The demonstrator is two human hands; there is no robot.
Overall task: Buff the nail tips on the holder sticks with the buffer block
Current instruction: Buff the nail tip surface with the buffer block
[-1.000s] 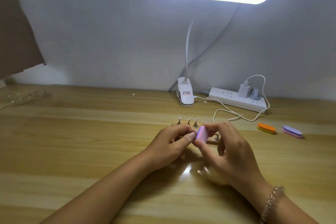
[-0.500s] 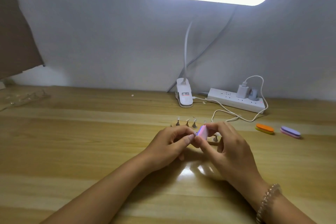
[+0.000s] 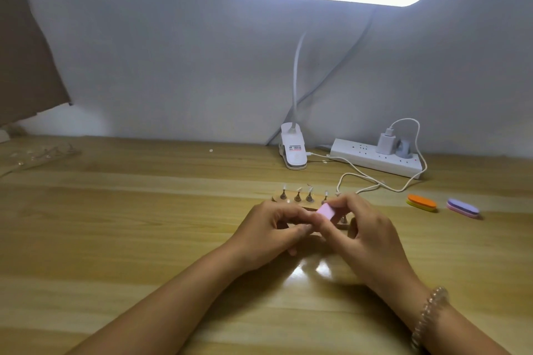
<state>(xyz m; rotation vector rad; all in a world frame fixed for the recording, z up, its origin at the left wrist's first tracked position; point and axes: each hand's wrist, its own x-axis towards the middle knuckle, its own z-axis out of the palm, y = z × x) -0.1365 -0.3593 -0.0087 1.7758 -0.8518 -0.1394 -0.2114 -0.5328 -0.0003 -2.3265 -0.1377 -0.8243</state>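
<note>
On the far left of the wooden table (image 3: 121,225) nothing had stirred, so I looked toward the middle, where the wooden holder base (image 3: 276,198) stood with its four back holder sticks (image 3: 298,196) upright, each carrying a small clear nail tip (image 3: 284,187) and none touched by a hand. Just in front of it the left hand (image 3: 271,229) kept its place from a second before, its fingers curled in with the thumb and forefinger drawn together beside the block. I judged it was steadying a stick with a tip on it, but the fingers hid it and I couldn't tell. The pink buffer block (image 3: 326,212) was what had changed. It had stood edge-on a second earlier and now lay tilted flatter, showing its broad face, a little further right. The right hand (image 3: 372,236) still pinched it between thumb and fingertips, and the two hands met at the block. I read that as one stroke in a run of buffing, with the upright tips probably still waiting. Well off to the right, the orange buffer (image 3: 422,202) and the purple buffer (image 3: 463,208) lay unused.
</note>
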